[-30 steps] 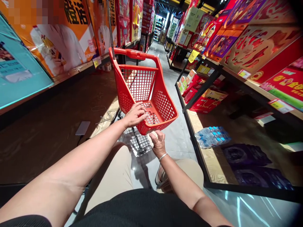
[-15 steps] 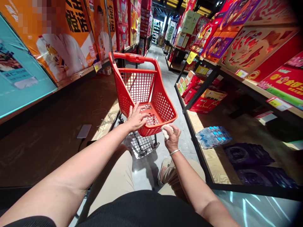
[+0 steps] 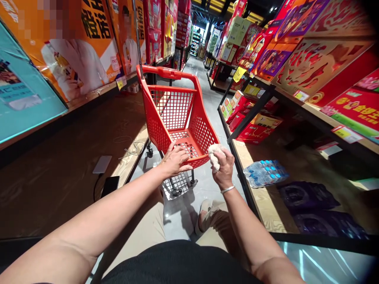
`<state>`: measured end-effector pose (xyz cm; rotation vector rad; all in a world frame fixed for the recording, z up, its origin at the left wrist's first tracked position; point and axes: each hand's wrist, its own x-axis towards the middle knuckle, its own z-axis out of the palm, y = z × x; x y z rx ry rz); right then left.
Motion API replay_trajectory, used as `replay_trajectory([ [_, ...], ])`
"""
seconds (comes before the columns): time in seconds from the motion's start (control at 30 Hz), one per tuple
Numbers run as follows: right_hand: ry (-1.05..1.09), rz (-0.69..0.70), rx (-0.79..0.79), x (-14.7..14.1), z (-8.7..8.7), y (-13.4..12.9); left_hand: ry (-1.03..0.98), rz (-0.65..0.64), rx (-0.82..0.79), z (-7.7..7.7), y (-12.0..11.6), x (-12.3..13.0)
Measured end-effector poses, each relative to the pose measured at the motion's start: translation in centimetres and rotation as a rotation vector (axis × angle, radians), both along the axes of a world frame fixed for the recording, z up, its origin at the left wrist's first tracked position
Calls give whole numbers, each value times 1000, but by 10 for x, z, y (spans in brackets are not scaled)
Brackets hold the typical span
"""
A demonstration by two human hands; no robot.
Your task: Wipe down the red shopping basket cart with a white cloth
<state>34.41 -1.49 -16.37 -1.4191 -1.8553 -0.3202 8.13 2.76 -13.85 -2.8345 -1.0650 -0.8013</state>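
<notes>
Left hand (image 3: 175, 161) lies flat, fingers spread, on the near rim of the red cart basket (image 3: 180, 118) in the aisle. Right hand (image 3: 224, 165) pinches a crumpled pale cloth (image 3: 214, 153) against the basket's near right corner. Cloth judged soft, light; basket stiff plastic, best held at the rim.

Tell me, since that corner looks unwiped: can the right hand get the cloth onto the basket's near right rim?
Probably yes. The right hand holds the cloth right beside the red basket, with nothing between.
</notes>
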Motion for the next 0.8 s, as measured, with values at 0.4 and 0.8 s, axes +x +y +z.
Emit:
replay_trajectory([
  [0.4, -513, 50, -539, 13, 70, 54, -35, -5, -105, 1, 3, 11],
  [0.8, -530, -70, -355, -59, 48, -2, 71, 82, -77, 9, 1, -22],
])
